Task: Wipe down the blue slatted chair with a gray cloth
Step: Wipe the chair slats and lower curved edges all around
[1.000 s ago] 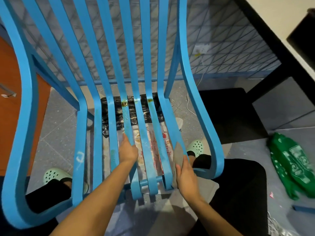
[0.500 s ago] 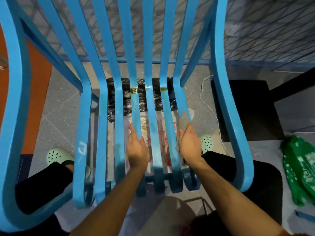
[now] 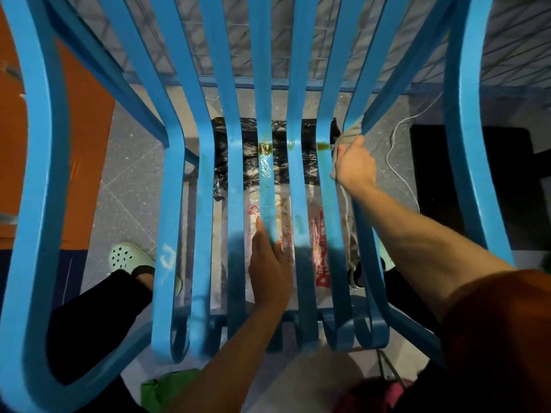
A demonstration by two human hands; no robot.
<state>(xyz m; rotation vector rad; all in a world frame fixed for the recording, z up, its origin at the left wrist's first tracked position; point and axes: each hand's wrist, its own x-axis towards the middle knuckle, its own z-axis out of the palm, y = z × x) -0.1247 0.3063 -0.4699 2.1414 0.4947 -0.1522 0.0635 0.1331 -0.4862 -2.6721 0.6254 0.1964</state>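
Chair [image 3: 262,84]: right hand [image 3: 354,165] fingers clutch cloth [image 3: 353,131]; left hand [image 3: 268,263] fingers straight, together; bags [image 3: 320,234] beneath.

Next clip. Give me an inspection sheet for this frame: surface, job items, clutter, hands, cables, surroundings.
Surface: gray tiled floor, speckled with pale flecks.
Job's things: blue slatted chair; brownish stains on the middle slats at the seat bend; gray cloth on the rightmost slat.
Clutter: black plastic bag and printed clear sheet under the seat; green bag at the bottom edge.
Hands: left hand flat on a middle slat; right hand holds the cloth against the slat.
Cables: white cable on the floor, right of the seat.
Surroundings: orange panel left; wire mesh behind; black mat right.
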